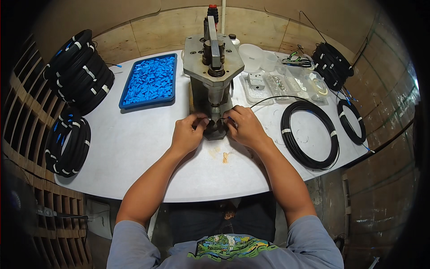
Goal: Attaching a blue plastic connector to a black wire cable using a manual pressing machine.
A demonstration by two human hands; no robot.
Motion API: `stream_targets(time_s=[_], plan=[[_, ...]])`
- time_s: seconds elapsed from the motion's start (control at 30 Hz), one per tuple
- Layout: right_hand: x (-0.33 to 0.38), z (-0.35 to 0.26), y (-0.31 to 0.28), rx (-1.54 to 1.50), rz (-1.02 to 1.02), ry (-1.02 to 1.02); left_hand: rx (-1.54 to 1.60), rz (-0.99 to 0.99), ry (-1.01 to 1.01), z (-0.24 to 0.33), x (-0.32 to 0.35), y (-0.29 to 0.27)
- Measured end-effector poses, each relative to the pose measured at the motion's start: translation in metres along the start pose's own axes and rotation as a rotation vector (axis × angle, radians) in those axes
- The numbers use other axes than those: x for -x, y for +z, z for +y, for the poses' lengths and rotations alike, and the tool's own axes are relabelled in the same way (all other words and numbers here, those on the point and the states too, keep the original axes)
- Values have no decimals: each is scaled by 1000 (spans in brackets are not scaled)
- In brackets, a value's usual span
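Note:
A grey metal bench press [195,67] stands at the middle of the white table, its ram [215,110] down over a small die. My left hand [186,134] is at the left of the die, thumb and forefinger pinched together; what they hold is too small to make out. On the other side, my right hand [247,127] is closed around the end of a black cable [274,97]. That cable arcs away to the right toward a large black cable coil [287,143] lying flat, tied with white tape. My fingers and the press hide the cable's tip.
Left of the press, a blue tray [123,104] holds many small blue connector parts. Stacked black coils [83,71] and another coil bundle [80,148] line the left edge. Clear plastic boxes [277,87], pliers [298,62], stacked coils [329,67] and a smaller coil [358,130] occupy the right.

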State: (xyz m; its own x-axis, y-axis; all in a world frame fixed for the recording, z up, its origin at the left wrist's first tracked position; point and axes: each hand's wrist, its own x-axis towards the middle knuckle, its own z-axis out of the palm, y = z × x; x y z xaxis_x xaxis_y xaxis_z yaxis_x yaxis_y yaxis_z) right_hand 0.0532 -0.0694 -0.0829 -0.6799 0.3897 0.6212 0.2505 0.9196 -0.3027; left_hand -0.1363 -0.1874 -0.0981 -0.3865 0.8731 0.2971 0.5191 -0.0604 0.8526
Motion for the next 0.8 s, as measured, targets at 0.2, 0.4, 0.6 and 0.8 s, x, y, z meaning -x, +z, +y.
stream_targets(time_s=[0.2,0.4,0.6,0.8], plan=[[-2,-2,-3,-5,15,-14,6,5,11,-1,0,0],[-2,-1,-3,-14,10,-20,26,1,1,-2,-1,1],[-1,1,-2,-4,2,-21,32,2,13,-3,0,1],[0,1,-2,-19,-23,19,3,-7,-1,-2,0,1]])
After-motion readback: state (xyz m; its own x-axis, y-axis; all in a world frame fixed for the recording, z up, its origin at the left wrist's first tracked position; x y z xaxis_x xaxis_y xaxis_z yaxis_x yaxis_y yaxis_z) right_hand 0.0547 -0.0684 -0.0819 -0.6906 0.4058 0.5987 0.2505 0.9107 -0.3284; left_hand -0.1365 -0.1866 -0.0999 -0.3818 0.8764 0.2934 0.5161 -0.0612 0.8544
